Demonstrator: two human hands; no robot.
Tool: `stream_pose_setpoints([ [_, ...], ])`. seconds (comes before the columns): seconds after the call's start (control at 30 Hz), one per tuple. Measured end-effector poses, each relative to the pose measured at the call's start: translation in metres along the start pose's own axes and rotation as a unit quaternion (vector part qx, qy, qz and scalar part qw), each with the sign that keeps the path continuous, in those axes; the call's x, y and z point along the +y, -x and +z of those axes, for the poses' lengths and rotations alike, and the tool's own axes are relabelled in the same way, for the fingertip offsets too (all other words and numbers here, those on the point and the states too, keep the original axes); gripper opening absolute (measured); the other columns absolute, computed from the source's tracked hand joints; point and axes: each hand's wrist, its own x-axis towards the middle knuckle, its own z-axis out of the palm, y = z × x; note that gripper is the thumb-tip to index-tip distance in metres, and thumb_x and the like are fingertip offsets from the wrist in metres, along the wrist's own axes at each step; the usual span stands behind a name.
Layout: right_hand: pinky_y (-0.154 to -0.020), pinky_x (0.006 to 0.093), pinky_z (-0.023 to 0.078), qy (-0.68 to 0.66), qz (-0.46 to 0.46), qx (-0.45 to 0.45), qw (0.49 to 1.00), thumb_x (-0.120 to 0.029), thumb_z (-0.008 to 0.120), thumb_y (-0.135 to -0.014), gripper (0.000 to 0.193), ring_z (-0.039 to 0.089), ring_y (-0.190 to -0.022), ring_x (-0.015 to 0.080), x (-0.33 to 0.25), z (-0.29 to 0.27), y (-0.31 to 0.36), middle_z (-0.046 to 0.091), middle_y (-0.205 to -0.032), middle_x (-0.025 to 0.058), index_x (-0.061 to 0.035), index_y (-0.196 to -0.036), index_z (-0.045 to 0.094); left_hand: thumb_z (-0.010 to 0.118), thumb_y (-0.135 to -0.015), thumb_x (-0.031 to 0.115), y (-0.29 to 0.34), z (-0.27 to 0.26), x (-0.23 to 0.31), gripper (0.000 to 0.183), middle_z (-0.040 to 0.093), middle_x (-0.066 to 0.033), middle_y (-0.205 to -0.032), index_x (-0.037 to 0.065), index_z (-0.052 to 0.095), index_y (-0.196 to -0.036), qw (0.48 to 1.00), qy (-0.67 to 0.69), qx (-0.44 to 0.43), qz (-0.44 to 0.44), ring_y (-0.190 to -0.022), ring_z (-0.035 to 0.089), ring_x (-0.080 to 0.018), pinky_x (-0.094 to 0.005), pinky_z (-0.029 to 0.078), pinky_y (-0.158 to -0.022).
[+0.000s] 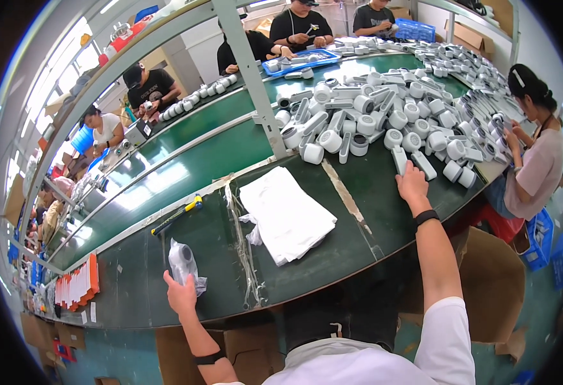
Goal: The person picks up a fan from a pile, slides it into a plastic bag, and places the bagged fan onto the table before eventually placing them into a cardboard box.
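On the green table at left lies a white device with a round head in a clear plastic bag (182,258). My left hand (182,294) grips the lower end of this bag. To the right, my right hand (412,182) is closed on the handle of a white round-headed device (399,159) at the near edge of a big pile (358,115) of similar ones. A stack of white plastic bags (288,215) lies flat between my hands. The undersides of my fingers are partly hidden on both sides.
Behind the bagged device lies a yellow-and-black tool (179,214). Orange-edged flat boxes (78,284) stand at the far left. A metal post (249,77) rises from the table's far edge. A person (535,141) works at right; several others sit across the conveyor (166,170).
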Motion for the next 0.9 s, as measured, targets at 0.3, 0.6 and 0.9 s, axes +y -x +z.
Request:
stream_pose_setpoints([
  [0.3, -0.069, 0.0377, 0.054, -0.326, 0.072, 0.024, 0.942, -0.032, 0.059, -0.086, 0.040, 0.065, -0.074, 0.0264, 0.004, -0.007, 0.013, 0.068, -0.088, 0.0157, -0.0028, -0.113, 0.057, 0.077, -0.077, 0.018, 0.076, -0.007, 0.099, 0.047, 0.059, -0.0169, -0.124, 0.001, 0.060, -0.117, 0.896, 0.198, 0.006, 0.398, -0.115, 0.054, -0.0356, -0.0422, 0.043, -0.100],
  [0.6, -0.062, 0.0316, 0.056, -0.833, 0.008, -0.229, 0.503, -0.018, 0.056, -0.083, 0.045, 0.066, -0.076, 0.0227, -0.003, -0.015, 0.133, 0.066, -0.095, 0.0169, -0.0043, -0.124, 0.048, 0.076, -0.078, 0.019, 0.114, 0.055, 0.185, 0.023, 0.067, -0.0082, -0.099, 0.006, 0.070, -0.097, 0.817, 0.106, -0.081, 0.561, -0.090, 0.060, -0.0295, -0.0401, 0.049, -0.079],
  [0.9, -0.060, 0.0432, 0.057, -0.800, -0.020, -0.343, 0.492, 0.005, 0.052, -0.063, 0.066, 0.064, -0.072, 0.0304, -0.033, -0.016, 0.201, 0.060, -0.090, 0.0153, -0.0082, -0.127, 0.045, 0.067, -0.085, 0.013, 0.108, 0.065, 0.192, 0.008, 0.067, -0.0101, -0.088, 0.006, 0.070, -0.088, 0.824, 0.113, -0.076, 0.550, -0.084, 0.060, -0.0305, -0.0401, 0.048, -0.075],
])
